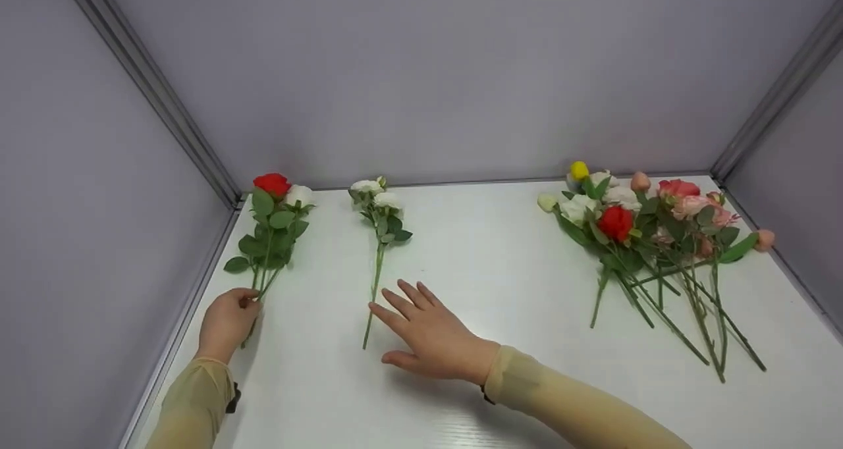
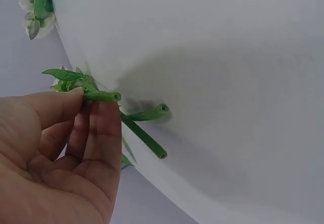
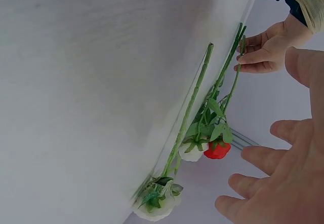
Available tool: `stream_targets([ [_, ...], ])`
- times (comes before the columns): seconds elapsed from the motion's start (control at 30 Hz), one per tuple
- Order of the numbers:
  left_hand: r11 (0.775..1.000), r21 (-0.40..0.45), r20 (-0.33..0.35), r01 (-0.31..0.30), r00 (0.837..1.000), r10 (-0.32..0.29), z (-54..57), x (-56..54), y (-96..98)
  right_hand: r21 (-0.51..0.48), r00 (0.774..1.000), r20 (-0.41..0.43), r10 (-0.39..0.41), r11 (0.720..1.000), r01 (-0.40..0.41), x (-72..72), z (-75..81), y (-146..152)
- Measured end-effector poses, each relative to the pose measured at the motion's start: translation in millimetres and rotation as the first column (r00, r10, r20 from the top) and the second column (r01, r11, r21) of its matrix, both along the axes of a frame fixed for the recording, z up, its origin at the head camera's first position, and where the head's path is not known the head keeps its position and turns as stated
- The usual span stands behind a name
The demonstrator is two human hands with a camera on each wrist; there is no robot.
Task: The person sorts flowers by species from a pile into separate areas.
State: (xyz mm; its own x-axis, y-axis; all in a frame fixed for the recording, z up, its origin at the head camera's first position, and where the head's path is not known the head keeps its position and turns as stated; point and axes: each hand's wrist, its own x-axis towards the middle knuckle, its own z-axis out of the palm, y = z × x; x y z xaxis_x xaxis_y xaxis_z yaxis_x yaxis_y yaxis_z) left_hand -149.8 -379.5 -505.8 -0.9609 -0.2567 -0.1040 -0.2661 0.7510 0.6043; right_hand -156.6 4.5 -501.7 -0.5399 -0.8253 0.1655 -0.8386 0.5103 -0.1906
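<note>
White-bloomed green-stemmed flower spray point(image 1: 379, 251) laid fore-and-aft, left-forward of nearer, spread right grip point(image 1: 431, 337); slim green stem point(image 2: 101, 97) pinched by left grip point(image 1: 227, 322).

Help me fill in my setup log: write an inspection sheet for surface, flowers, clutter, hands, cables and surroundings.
Surface: white table, flowers lying on it.
Flowers: left bunch, red and white; white spray lying alone, two main blooms; mixed pile at right, stems crossing.
Clutter: nothing seen besides flowers.
Left hand: pinches one stem of the left bunch; two other stem ends show free beside it.
Right hand: fingers spread, holding nothing, close to the white spray's stem; contact unclear.
Cables: nothing seen.
Surroundings: grey walls at back and sides, metal corner posts.
</note>
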Motion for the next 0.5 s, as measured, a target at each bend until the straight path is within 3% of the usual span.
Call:
stream_targets([
  [0.37,0.999,0.025,0.026,-0.031,0.999,0.030,-6.5,0.9,2.9,0.017,0.998,0.061,-0.028,0.999,0.027,-2.1,-2.2,9],
  [0.5,0.999,-0.029,-0.023,-0.028,0.999,0.027,-4.2,-0.2,6.9,0.022,0.997,0.063,-0.051,0.999,0.050,-6.2,-4.2,16],
])
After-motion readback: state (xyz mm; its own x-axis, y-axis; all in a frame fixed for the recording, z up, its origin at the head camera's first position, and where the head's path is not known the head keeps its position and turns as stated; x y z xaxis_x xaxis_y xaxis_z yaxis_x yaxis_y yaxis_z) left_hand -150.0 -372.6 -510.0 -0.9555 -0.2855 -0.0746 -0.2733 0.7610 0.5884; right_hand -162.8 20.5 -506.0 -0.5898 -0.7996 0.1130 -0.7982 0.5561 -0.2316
